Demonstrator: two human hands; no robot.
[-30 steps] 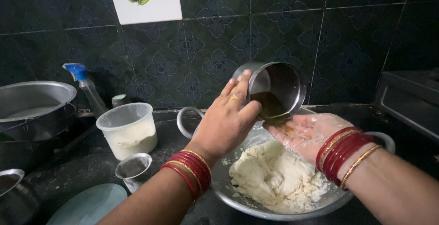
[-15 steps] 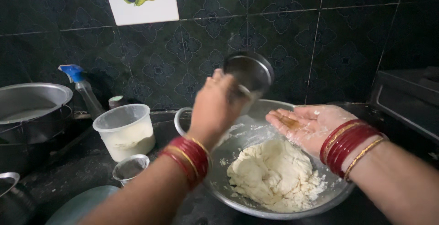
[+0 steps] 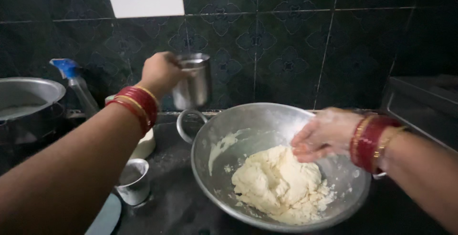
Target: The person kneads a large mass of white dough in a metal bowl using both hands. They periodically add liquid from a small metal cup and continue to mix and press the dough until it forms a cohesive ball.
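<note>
My left hand (image 3: 161, 73) grips a small steel cup (image 3: 193, 80) upright, raised to the left of a wide steel bowl (image 3: 248, 120) with a ring handle. A lump of pale, shaggy dough (image 3: 276, 180) lies in the bowl. My right hand (image 3: 324, 135), floury and wet, hovers palm down just over the dough's upper right edge, fingers loosely together, holding nothing. Red and gold bangles ring both wrists.
A small steel cup (image 3: 133, 180) stands on the dark counter left of the bowl. Behind my left arm sits a white plastic tub (image 3: 143, 144), a blue-capped bottle (image 3: 78, 84) and a large steel pot (image 3: 28, 96). A dark appliance (image 3: 424, 106) is at right; tiled wall behind.
My left hand has carried the steel cup from above the bowl and my right palm leftward, now upright. My right hand has turned palm down and dropped toward the dough.
</note>
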